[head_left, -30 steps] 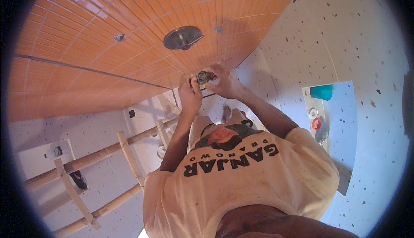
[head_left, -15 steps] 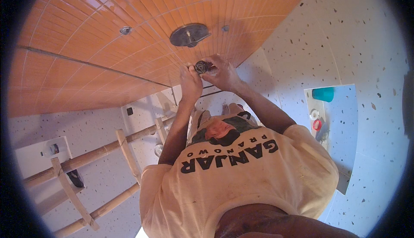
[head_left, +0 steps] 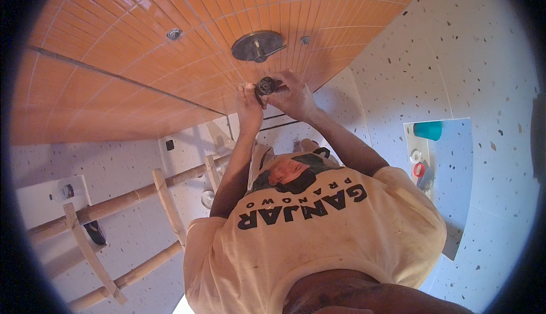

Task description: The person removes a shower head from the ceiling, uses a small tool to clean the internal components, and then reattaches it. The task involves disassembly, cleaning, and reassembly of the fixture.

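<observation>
Both hands meet in front of the orange tiled wall [head_left: 193,69], just below a dark oval plate. They hold a small, dark, round fitting [head_left: 265,86], its ringed end facing up; its exact kind I cannot make out. My right hand [head_left: 294,95] wraps it from the right side with thumb and fingers. On its left, my left hand [head_left: 249,108] pinches its edge between closed fingers. The dark plate [head_left: 243,49] sits on the wall with a short brass-coloured stem and a small lever sticking out of it.
Two capped pipe outlets, one on the left [head_left: 174,34] and a smaller one [head_left: 305,40], flank the plate. A wooden ladder [head_left: 131,203] leans at lower left. In the speckled wall at right, a niche [head_left: 455,172] holds a teal cup [head_left: 427,130] and a red ring [head_left: 419,170].
The view has shifted slightly, so the wall plate appears a little farther right. The fitting is tilted a bit differently between my fingers, and both hands still hold it.
</observation>
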Available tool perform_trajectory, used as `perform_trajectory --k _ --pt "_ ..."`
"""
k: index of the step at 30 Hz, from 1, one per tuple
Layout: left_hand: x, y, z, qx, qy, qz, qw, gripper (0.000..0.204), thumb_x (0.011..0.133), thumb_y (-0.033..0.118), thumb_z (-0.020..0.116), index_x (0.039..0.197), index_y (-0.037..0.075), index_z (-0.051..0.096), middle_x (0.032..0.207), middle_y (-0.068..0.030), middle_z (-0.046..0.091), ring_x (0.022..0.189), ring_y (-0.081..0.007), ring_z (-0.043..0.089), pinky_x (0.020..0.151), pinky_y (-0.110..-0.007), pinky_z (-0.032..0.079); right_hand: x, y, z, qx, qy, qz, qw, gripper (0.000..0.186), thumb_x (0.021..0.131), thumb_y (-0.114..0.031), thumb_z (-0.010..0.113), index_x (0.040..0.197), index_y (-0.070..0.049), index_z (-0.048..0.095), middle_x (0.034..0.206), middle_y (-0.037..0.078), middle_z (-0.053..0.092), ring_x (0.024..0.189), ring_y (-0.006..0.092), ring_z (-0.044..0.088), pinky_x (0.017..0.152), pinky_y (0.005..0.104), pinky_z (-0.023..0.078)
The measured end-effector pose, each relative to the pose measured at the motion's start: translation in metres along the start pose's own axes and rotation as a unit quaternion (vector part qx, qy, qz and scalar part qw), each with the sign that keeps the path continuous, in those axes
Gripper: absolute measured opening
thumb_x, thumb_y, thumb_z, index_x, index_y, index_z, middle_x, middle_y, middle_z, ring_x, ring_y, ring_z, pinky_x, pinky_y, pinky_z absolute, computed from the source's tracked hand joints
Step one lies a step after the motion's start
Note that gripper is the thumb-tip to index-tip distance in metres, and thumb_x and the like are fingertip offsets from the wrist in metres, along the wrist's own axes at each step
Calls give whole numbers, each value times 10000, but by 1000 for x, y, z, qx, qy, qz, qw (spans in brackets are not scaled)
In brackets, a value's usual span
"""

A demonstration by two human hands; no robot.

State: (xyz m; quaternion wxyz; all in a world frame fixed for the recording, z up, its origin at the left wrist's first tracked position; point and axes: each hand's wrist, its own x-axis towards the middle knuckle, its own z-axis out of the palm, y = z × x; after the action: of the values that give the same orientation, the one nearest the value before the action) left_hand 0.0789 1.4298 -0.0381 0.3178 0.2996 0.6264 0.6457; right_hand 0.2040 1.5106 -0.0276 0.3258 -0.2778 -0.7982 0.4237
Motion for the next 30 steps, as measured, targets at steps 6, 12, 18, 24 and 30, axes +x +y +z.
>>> perform_trajectory --k 6,12,18,24,30 --pt "7 -20 -7 -127 -26 -36 991 251 1024 277 501 894 64 531 622 -12 511 518 -93 460 485 -245 382 -1 10 -2 -20 -1 -16 1000 494 763 -124 795 1195 -27 576 1069 134 605 988 232 676 831 338 576" --pt "-2 -4 5 -77 6 -30 997 160 961 169 621 948 10 634 661 -18 575 568 -89 516 525 -238 418 -1 13 -14 -28 3 -16 999 486 759 -97 777 1194 -26 572 1060 144 603 979 250 676 832 342 566" --pt "-5 -11 9 -108 27 -36 993 133 948 131 620 954 -2 618 712 -41 613 606 -115 566 564 -251 464 -1 14 -18 -62 3 -25 998 480 763 -120 769 1195 -30 580 1069 141 603 987 256 662 838 358 559" --pt "13 -28 2 -349 21 -201 915 78 869 34 504 910 5 564 737 -90 595 630 -169 560 578 -286 463 8 19 -15 5 -2 2 1000 488 762 -116 764 1209 -37 584 1076 131 606 981 242 660 841 340 563" --pt "25 -63 1 -417 -76 -266 866 97 815 134 464 817 71 538 708 -61 563 591 -180 495 602 -323 428 16 24 -14 25 -20 -7 999 520 760 -139 775 1233 -48 580 1073 122 611 980 225 661 845 317 567"
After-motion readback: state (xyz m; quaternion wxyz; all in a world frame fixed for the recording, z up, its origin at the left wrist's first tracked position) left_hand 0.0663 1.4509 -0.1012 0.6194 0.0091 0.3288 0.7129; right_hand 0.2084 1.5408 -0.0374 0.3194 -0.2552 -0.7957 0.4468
